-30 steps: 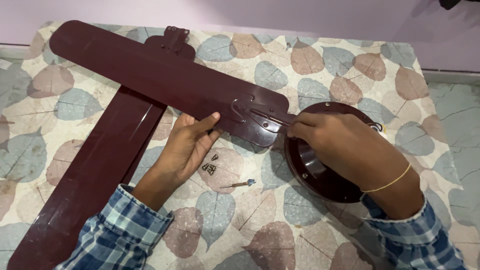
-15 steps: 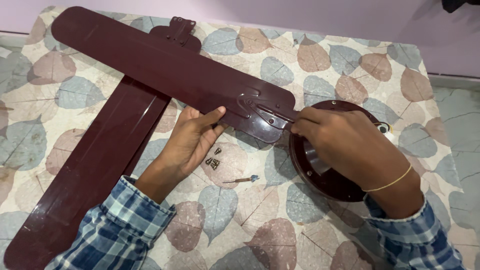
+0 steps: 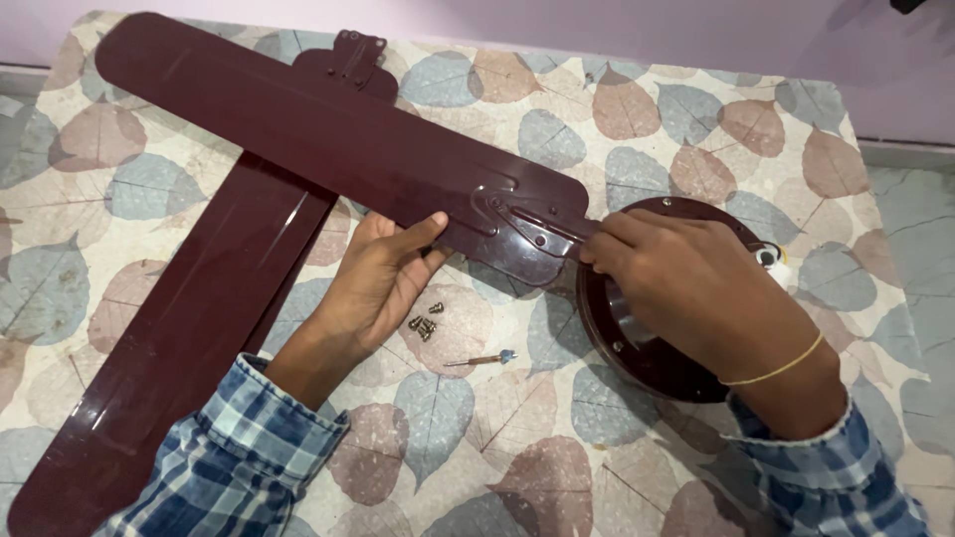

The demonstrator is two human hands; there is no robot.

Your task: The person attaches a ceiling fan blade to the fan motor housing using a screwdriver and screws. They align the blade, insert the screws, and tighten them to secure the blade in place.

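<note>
A long dark maroon fan blade (image 3: 298,129) lies slanted across a leaf-patterned sheet. My left hand (image 3: 383,278) grips it from below near its bracket end (image 3: 522,224), thumb on top. My right hand (image 3: 686,283) rests over the round maroon fan motor body (image 3: 652,358), its fingertips pinching at the bracket's tip where blade and motor meet. What the fingertips hold is too small to tell. Several small screws (image 3: 425,320) and a small screwdriver (image 3: 477,359) lie on the sheet just below my left hand.
A second maroon blade (image 3: 189,338) lies under the first, running toward the lower left. A third blade's bracket (image 3: 353,55) shows at the top. The leaf-patterned sheet (image 3: 517,438) covers the surface; a pale purple wall (image 3: 617,25) lies beyond and grey floor (image 3: 920,229) at right.
The view has shifted slightly, so everything sits a little lower and further right. Both hands keep the same hold on the blade's bracket end and the motor body.
</note>
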